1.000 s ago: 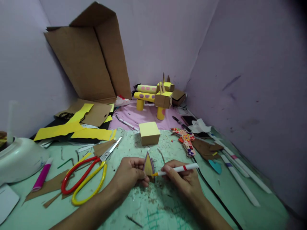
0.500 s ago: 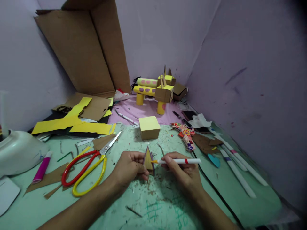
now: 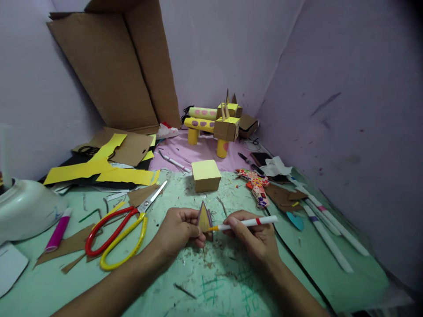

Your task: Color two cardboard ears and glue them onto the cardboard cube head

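My left hand (image 3: 181, 230) pinches a small triangular cardboard piece (image 3: 204, 219), coloured yellow inside a purple border, with its tip upward. In my right hand (image 3: 253, 235) is a white marker (image 3: 246, 223) with a red band. The marker's orange-yellow tip touches the lower right part of the triangle. Just beyond both hands sits a small cardboard box (image 3: 206, 176) with a pale yellow top. Scissors (image 3: 115, 237) with one red and one yellow handle lie left of my left hand.
Yellow strips (image 3: 79, 171) and a purple marker or glue tube (image 3: 58, 230) lie left. Cardboard giraffe-like figures (image 3: 211, 125) stand at the back. A flower-patterned glue gun (image 3: 256, 187), its cord and white markers (image 3: 327, 237) occupy the right.
The marker's tip has shifted slightly lower on the triangle, and its back end has risen a little. My left hand has stayed nearly still.
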### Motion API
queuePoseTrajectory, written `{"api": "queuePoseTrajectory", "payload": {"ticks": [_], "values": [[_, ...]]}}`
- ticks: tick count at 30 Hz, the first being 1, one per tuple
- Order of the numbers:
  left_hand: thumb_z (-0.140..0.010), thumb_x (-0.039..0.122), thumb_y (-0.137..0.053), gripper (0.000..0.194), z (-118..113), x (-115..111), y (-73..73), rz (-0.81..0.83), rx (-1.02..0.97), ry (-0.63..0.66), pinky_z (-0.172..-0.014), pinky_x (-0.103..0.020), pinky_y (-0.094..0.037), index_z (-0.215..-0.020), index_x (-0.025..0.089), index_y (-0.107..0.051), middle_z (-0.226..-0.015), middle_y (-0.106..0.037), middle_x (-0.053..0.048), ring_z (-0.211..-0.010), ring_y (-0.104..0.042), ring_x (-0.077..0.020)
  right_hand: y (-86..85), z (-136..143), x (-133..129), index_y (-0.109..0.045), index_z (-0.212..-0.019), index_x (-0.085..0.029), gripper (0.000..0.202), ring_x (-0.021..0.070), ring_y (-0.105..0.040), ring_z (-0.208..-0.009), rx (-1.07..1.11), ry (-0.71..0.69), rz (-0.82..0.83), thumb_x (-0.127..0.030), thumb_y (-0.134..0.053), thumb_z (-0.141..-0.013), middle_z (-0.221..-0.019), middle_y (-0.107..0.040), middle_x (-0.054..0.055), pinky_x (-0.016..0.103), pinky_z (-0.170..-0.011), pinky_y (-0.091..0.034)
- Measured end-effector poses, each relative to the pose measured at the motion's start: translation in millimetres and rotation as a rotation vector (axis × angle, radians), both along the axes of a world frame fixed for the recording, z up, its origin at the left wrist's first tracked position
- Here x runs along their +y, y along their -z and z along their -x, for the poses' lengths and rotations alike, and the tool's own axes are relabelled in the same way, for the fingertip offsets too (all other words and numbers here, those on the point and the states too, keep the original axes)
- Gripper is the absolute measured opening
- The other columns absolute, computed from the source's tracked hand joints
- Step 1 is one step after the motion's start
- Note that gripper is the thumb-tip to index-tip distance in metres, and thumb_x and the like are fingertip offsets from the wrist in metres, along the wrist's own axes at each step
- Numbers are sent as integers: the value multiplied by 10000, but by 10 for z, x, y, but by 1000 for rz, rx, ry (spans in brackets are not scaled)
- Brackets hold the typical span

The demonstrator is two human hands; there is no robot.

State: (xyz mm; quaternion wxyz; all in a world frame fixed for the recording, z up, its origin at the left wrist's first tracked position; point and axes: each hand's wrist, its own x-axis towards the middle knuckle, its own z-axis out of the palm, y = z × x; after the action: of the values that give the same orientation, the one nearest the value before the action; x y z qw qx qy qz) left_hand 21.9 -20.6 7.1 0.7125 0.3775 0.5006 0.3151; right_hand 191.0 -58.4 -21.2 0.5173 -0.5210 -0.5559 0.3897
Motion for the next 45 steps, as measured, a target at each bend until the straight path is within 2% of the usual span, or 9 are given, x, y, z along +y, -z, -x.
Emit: {"api": "queuePoseTrajectory", "payload": {"ticks": [4,10,15,20,24,29,39,45], "values": [[-432,61,-568,291,5,4,10,-6,-1,2,-438,-229,-472,-684,93,-709,-525,-656,-38,-423,-547,-116,-31,3,19,-681,-702,-162,247,136,-533,-526,-29,15,-46,-350,-570,-817,-569,-615,25,228,-484,-397],[-437,58,-563,291,13,9,27,3,2,-1,-439,-231,-473,-684,106,-710,-511,-643,-23,-418,-551,-119,-19,-1,14,-648,-667,-149,256,99,-425,-429,-66,-47,-3,-335,-556,-817,-485,-531,-9,205,-395,-310],[-442,56,-560,282,12,6,19,-3,5,11,-441,-224,-465,-680,94,-708,-554,-663,-43,-423,-547,-110,-18,4,13,-672,-714,-152,251,128,-505,-519,-61,2,-55,-347,-559,-825,-573,-594,22,227,-473,-377],[-439,53,-561,297,8,4,23,-3,4,-4,-434,-229,-465,-695,94,-706,-526,-650,-35,-415,-549,-118,-6,-12,22,-650,-684,-151,263,113,-466,-476,-73,-48,-12,-349,-553,-828,-528,-564,6,215,-437,-348],[-441,58,-562,281,6,6,25,-12,1,14,-437,-231,-474,-683,88,-701,-576,-673,-55,-426,-552,-115,-15,-2,25,-674,-726,-153,257,136,-520,-536,-73,-21,-58,-356,-555,-828,-582,-599,24,233,-489,-392],[-444,52,-561,291,7,7,22,0,13,-4,-431,-232,-471,-700,86,-695,-528,-652,-38,-415,-550,-118,-22,13,3,-653,-675,-159,266,115,-452,-476,-20,24,5,-371,-569,-810,-519,-553,2,221,-434,-333],[-454,34,-546,298,6,9,12,-3,12,3,-445,-236,-469,-711,79,-692,-542,-658,-45,-425,-558,-119,-35,15,3,-664,-678,-160,257,125,-488,-497,-24,49,-27,-357,-565,-811,-543,-581,14,228,-459,-362],[-454,40,-553,298,5,5,16,4,18,-7,-442,-239,-468,-712,81,-696,-528,-650,-36,-419,-555,-120,-45,12,-9,-653,-665,-152,258,107,-448,-448,-58,4,-11,-341,-558,-813,-501,-556,1,212,-409,-331]]}}
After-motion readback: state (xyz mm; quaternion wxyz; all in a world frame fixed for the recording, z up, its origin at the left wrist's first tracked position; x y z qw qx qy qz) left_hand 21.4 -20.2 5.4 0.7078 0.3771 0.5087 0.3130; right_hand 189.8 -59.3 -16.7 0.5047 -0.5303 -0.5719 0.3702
